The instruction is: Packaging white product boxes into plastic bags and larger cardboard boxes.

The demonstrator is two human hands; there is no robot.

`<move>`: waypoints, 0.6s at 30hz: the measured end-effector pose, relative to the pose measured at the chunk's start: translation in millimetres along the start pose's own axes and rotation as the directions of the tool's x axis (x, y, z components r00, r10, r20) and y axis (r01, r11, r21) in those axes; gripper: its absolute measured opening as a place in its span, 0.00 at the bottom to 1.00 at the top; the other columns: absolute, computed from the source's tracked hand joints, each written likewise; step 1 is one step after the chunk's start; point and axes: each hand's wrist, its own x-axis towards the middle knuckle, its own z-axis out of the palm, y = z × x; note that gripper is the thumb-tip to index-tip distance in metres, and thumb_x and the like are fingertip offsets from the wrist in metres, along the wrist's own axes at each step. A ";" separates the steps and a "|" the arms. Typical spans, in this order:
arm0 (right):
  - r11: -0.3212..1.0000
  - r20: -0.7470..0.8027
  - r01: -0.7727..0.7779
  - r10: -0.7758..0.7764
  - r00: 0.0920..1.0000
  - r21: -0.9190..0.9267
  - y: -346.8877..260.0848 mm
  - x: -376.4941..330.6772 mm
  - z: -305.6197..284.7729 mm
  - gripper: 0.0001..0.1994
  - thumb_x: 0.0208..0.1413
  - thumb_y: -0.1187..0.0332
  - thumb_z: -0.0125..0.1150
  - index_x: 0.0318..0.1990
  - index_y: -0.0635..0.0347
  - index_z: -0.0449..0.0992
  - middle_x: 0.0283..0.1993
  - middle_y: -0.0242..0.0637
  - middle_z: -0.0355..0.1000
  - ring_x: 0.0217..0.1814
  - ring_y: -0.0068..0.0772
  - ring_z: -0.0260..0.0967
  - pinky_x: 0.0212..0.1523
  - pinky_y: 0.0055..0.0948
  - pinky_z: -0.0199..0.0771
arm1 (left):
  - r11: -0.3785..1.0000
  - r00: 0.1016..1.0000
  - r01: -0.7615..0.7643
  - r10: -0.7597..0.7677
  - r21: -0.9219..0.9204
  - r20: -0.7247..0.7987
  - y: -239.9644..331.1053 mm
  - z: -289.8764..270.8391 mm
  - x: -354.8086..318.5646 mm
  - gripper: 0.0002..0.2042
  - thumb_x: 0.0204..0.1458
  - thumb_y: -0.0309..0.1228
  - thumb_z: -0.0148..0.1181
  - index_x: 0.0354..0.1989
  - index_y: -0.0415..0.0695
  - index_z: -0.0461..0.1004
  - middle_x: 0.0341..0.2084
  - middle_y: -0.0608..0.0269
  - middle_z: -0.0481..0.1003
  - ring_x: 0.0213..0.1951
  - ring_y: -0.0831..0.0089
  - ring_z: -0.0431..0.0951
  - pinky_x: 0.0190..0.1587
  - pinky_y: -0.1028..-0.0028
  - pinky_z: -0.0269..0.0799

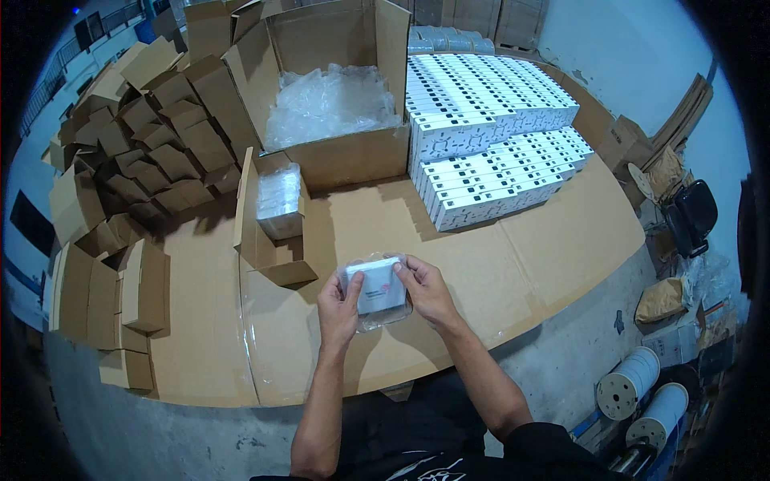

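Observation:
Over the near part of the cardboard-covered table, I hold a flat white square packet in a clear plastic bag (378,290) between both hands. My left hand (340,309) grips its left side, thumb lying on the front. On the right side my right hand (425,290) pinches the upper corner, thumb also on the front. Just beyond my left hand stands a small open carton (287,271), partly filled with a stack of clear-wrapped packets (279,200). Behind it, a large open carton (345,160) holds a heap of clear plastic bags (330,104).
Stacked rows of white printed boxes (473,212) fill the table's back right. Many open brown cartons (172,152) pile up at the left, with several more cartons (144,284) along the left edge. Cable spools (630,383) and a black chair (691,210) stand on the floor at right.

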 end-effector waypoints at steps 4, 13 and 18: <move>0.989 -0.087 0.001 0.012 0.996 0.146 4.9 0.2 9.8 0.16 0.72 0.66 0.52 0.56 0.70 0.77 0.46 0.34 0.79 0.46 0.19 0.72 0.50 0.22 0.73 | 0.997 0.994 -0.075 0.073 -0.022 -0.076 5.8 9.4 -2.3 0.16 0.69 0.36 0.54 0.54 0.36 0.78 0.41 0.62 0.80 0.45 0.77 0.77 0.51 0.75 0.72; 0.992 -0.086 0.115 -0.110 0.990 0.054 -33.2 -13.8 18.4 0.18 0.73 0.66 0.49 0.59 0.73 0.74 0.53 0.45 0.79 0.57 0.29 0.74 0.60 0.29 0.72 | 0.990 1.000 0.010 -0.009 -0.144 0.003 23.8 5.0 -8.2 0.20 0.69 0.39 0.53 0.56 0.33 0.76 0.44 0.54 0.82 0.49 0.73 0.79 0.55 0.74 0.71; 0.986 -0.056 0.149 -0.145 0.988 0.068 -23.1 -5.7 16.6 0.18 0.73 0.66 0.49 0.59 0.72 0.75 0.54 0.44 0.79 0.57 0.31 0.74 0.62 0.30 0.71 | 0.925 0.996 -0.086 0.086 -0.369 -0.017 5.9 10.6 5.8 0.23 0.69 0.40 0.53 0.60 0.30 0.71 0.45 0.50 0.81 0.49 0.69 0.80 0.58 0.69 0.72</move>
